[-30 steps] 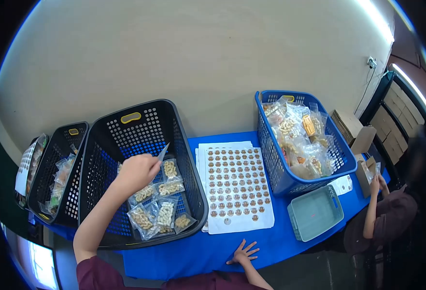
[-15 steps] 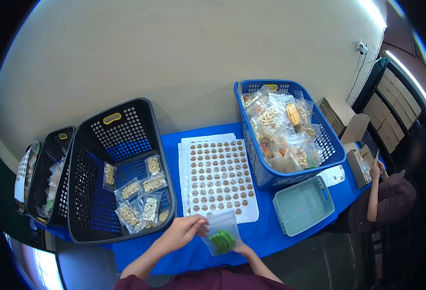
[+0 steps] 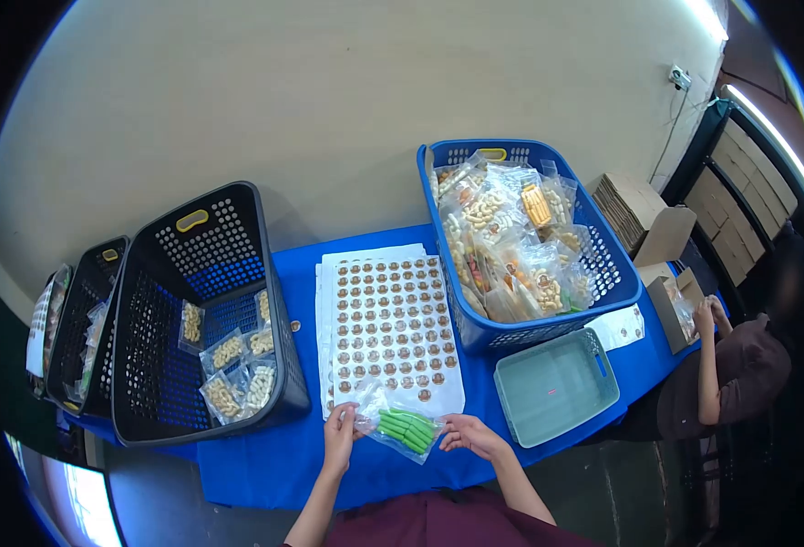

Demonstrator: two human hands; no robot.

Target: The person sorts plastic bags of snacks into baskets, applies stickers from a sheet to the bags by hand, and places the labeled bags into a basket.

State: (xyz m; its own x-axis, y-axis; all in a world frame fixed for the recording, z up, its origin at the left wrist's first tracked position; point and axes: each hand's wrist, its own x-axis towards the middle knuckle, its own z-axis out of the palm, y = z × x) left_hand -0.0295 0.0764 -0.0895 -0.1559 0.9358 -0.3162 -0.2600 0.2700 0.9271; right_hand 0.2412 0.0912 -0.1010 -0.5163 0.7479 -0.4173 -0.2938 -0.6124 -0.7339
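A clear plastic bag of green stick-shaped pieces (image 3: 406, 428) is stretched between my hands just above the front of the blue-covered table. My left hand (image 3: 338, 439) pinches its left upper edge. At the opposite side, my right hand (image 3: 475, 436) has its fingers closed on the bag's right edge. Right behind the bag lie white sheets of round brown stickers (image 3: 393, 319), whose lower edge the bag partly covers.
Left stands a black basket (image 3: 283, 365) with several bags of pale pieces. A blue basket (image 3: 548, 333) heaped with filled bags and a grey-green tray (image 3: 557, 401) are at right. Another person (image 3: 730, 374) works beside a cardboard box (image 3: 675, 314) at far right.
The bag has turned from upright to lying flatter and its green contents have spread out. My left hand has shifted to its left edge; my right hand now shows at its right edge.
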